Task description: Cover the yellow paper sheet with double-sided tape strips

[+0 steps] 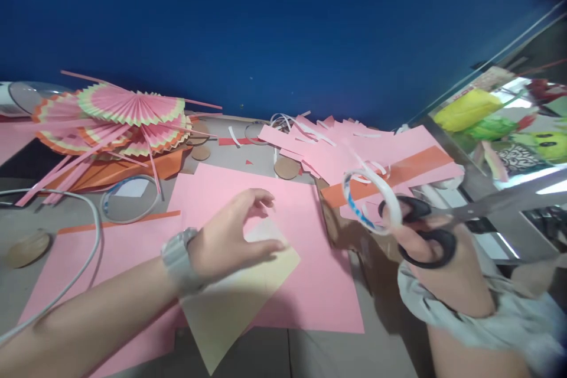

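My left hand [237, 236], with a grey watch at the wrist, is held over a pale yellow sheet of paper [261, 283]. Its thumb and fingers are apart, with nothing seen between them. Under the yellow sheet lies a large pink sheet of paper [328, 283]. At the right, my right hand [460, 266] has its fingers through the black handles of a pair of scissors [472, 209], whose blades point right. A roll of clear tape [390, 204] with a blue-marked inner ring is at the fingertips of that same hand.
Folded pink paper fans [133, 109] and thin pink strips are heaped at the back left. Another tape roll [130, 221] and a white cable [95, 230] lie near them. Cut pink paper pieces [336, 142] are piled at the back, before a blue panel [266, 23].
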### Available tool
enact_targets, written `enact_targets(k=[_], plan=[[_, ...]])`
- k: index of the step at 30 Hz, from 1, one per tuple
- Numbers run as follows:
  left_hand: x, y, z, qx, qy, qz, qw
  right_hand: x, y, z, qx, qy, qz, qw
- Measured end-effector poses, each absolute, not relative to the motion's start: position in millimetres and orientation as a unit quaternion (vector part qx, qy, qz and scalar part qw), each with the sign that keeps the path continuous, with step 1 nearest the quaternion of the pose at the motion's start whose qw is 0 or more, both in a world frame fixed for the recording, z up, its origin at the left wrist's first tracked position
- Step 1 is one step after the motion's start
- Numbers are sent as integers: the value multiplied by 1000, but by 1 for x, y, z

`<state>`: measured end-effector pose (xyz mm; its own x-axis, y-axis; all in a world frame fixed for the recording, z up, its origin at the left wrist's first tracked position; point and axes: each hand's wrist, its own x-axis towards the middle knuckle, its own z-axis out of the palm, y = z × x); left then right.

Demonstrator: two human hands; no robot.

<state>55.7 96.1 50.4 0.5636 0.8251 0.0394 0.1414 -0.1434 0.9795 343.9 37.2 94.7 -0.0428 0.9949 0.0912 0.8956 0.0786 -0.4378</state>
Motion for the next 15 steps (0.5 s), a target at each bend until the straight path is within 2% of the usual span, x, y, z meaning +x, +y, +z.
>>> enact_targets(k=[2, 5, 7, 11, 13, 15], plan=[[59, 88, 53, 747, 410, 253, 458, 339, 42, 94, -673, -713, 44, 191], [63, 80, 51, 787, 444, 186, 385, 336, 50, 84, -642, -756, -60, 112], [64, 80, 49, 788, 433, 174, 401, 338, 55, 75, -623, -774, -98, 55], [63, 83, 51, 806, 355, 152, 449, 339, 59, 62, -637, -765, -90, 7], [63, 84, 54, 803, 314, 154, 482, 338, 59, 62, -652, -753, -88, -2], [63, 84, 55, 789, 296, 161, 514, 335, 58, 65, -664, -742, -90, 25]])
